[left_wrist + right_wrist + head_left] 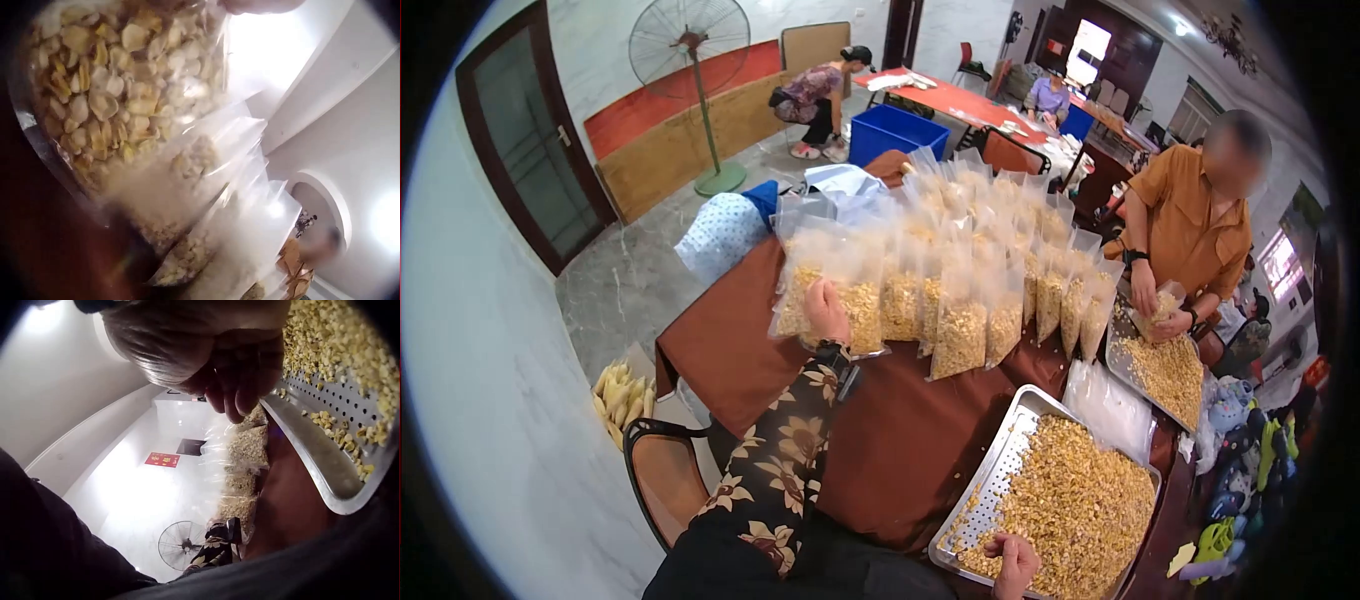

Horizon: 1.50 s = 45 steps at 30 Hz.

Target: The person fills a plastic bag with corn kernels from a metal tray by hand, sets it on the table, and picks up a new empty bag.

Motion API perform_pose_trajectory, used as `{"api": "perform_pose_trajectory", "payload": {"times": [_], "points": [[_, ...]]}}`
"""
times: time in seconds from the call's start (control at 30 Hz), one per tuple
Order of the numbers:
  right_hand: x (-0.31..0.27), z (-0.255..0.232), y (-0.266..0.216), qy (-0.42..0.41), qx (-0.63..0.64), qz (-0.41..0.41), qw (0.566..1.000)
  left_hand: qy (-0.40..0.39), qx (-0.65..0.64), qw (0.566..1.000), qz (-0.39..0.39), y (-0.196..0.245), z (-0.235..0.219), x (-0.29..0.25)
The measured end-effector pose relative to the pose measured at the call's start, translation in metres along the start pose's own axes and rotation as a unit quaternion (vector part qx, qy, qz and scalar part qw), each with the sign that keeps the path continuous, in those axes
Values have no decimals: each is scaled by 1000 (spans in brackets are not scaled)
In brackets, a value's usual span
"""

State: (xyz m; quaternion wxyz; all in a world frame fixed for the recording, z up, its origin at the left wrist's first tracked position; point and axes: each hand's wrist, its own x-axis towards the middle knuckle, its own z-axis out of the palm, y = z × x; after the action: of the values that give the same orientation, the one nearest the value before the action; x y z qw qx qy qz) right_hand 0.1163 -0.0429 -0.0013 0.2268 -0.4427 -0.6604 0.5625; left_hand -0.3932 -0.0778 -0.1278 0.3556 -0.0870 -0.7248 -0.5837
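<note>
My left hand [827, 312] reaches to the left end of a row of clear plastic bags and grips a bag of corn kernels [797, 318]. In the left wrist view that bag [103, 94] looms large, with a finger [265, 5] at its edge and other bags behind. Above the near edge of a perforated metal tray [975, 500] my right hand [1015, 565] hovers, fingers [240, 403] loosely curled and holding nothing. Loose yellow corn kernels [1080, 490] heap in the tray.
Several filled bags [960, 335] stand across the brown tablecloth [900, 450]. Flat empty bags [1108, 405] lie beyond the tray. Opposite, a person [1200, 220] handles a bag over a second tray [1165, 370]. A chair [665, 480] stands at the left.
</note>
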Motion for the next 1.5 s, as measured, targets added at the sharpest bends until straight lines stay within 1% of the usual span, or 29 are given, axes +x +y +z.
{"api": "perform_pose_trajectory", "payload": {"times": [0.1, 0.13, 0.2, 0.3, 0.33, 0.4, 0.43, 0.47, 0.5, 0.53, 0.6, 0.63, 0.67, 0.77, 0.87, 0.9, 0.97, 1.0, 1.03, 1.07, 1.1, 1.17, 1.2, 1.27, 1.3, 1.33, 1.4, 1.43, 1.5], "points": [[3, 0, 12, -11, -9, 16, 1000, -63, 27, 998, 2, -5, 4, 4], [5, 1, 17, -11, -9, 19, 1000, -65, 29, 997, 1, -6, 1, 4], [9, 4, 22, -9, 7, 16, 1000, -105, 82, 991, 25, -6, 0, 3], [15, 4, 17, -21, -15, 30, 999, -125, 46, 991, 7, -8, -6, -2], [16, 3, 17, -29, -20, 38, 999, -128, 47, 991, 9, 8, -18, -1], [21, 5, 26, -21, -12, 38, 999, -156, 93, 972, 150, 60, -53, 5], [24, 8, 31, 2, 19, 6, 1000, -157, 94, 971, 152, 58, -59, 0], [25, 9, 33, 26, 49, -26, 998, -289, 122, 902, 296, 53, -69, -6], [27, 8, 34, 22, 53, -32, 998, -410, 144, 793, 427, 48, -79, -10], [27, 8, 35, 21, 53, -31, 998, -411, 145, 792, 427, 43, -87, -15], [30, 7, 37, 26, 48, -15, 998, -560, 213, 673, 433, 36, -97, -17], [31, 7, 37, 28, 49, -16, 998, -566, 254, 636, 459, 33, -101, -11], [31, 7, 38, 26, 50, -21, 998, -567, 252, 635, 461, 29, -100, -3], [27, 6, 38, 23, 53, -25, 998, -597, 263, 579, 490, 24, -91, 16], [24, 3, 40, 30, 38, -26, 999, -598, 270, 557, 509, 17, -82, 23], [23, 2, 44, 26, 43, -17, 999, -589, 258, 569, 513, 15, -82, 23], [17, 1, 39, 23, 39, 2, 999, -600, 228, 599, 479, 7, -83, 19], [13, -1, 34, 13, 64, 33, 997, -572, 213, 611, 504, 2, -84, 16], [11, 2, 32, 22, 84, 71, 994, -573, 196, 632, 484, 3, -86, 13], [10, 1, 34, 10, 73, 60, 995, -580, 189, 634, 475, 14, -86, 12], [9, -3, 38, -1, 61, 50, 997, -593, 200, 648, 434, 18, -88, 7], [4, -9, 38, 7, -6, 10, 1000, -572, 175, 669, 441, 16, -85, -1], [1, -12, 36, 52, -7, 20, 998, -572, 179, 664, 447, 12, -81, -3], [0, -19, 34, 44, -17, -31, 998, -551, 154, 683, 454, 13, -74, -6], [-4, -25, 36, 66, -20, -29, 997, -597, 169, 686, 381, 37, -78, -5], [-6, -32, 38, 69, -30, -22, 997, -598, 163, 703, 350, 46, -81, -4], [-8, -48, 39, 72, -38, -13, 997, -571, 142, 730, 348, 73, -88, -2], [-9, -59, 39, 101, -30, -13, 994, -571, 140, 729, 351, 83, -93, -6], [-9, -77, 42, 158, 4, -3, 987, -558, 52, 794, 236, 104, -112, -16]]}}
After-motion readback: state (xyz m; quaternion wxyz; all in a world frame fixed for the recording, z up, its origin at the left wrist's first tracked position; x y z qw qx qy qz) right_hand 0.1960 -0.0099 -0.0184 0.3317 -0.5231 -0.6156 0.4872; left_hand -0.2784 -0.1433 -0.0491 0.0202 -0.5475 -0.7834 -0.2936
